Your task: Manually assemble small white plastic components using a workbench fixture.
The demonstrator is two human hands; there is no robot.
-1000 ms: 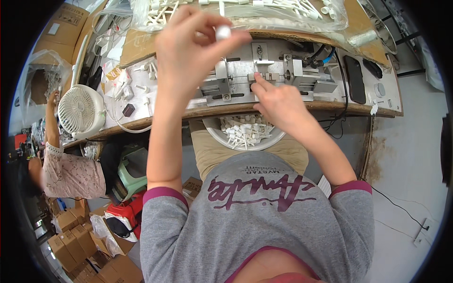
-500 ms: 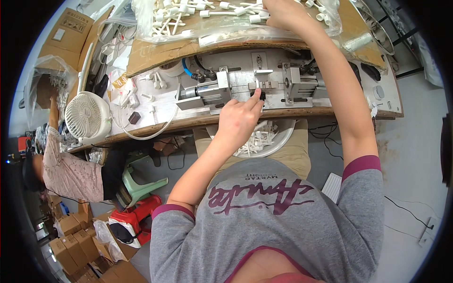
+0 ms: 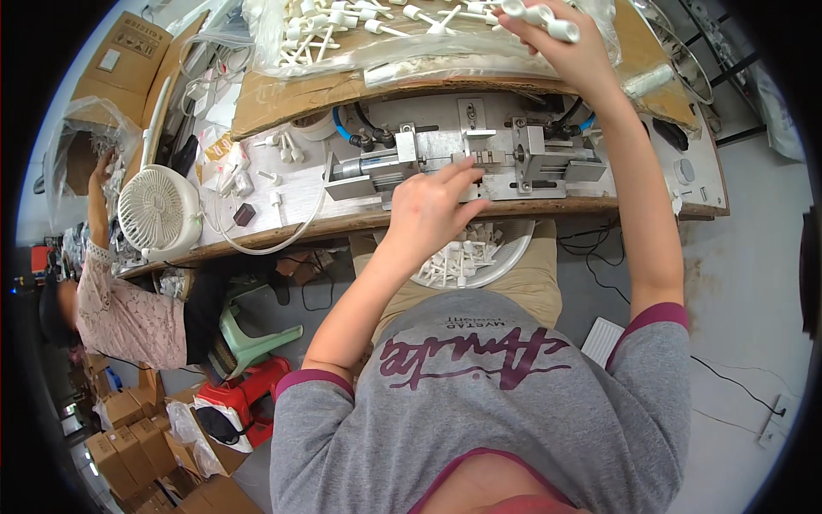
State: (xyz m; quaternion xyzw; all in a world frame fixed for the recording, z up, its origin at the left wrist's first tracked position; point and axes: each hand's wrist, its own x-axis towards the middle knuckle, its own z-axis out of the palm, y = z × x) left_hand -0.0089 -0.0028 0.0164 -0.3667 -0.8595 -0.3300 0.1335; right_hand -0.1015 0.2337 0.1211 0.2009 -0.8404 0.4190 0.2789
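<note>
My right hand [image 3: 572, 60] is raised over the near right part of a pile of white plastic pieces [image 3: 342, 26] with round caps and thin stems. Its fingers are closed around a few of these white plastic pieces [image 3: 539, 15], caps showing. My left hand [image 3: 431, 210] reaches to a small metal holder [image 3: 486, 158] in the middle of a bench fixture, fingertips over its left end and thumb spread apart. Whether a piece lies under those fingertips is hidden. Metal cylinder units flank the holder, one left [image 3: 372, 170] and one right [image 3: 548, 158].
The pile lies on clear plastic over cardboard [image 3: 291, 101]. A bowl of white pieces [image 3: 516, 257] sits on my lap. To the left are a white fan [image 3: 160, 212], loose white parts [image 3: 291, 150] and a hose. Farther left another person [image 3: 133, 308] reaches into a bag.
My right hand has come up from the pile and rightward, white pieces now showing in its grip. My left hand's pointing finger has left its press on the holder; fingers and thumb are spread.
</note>
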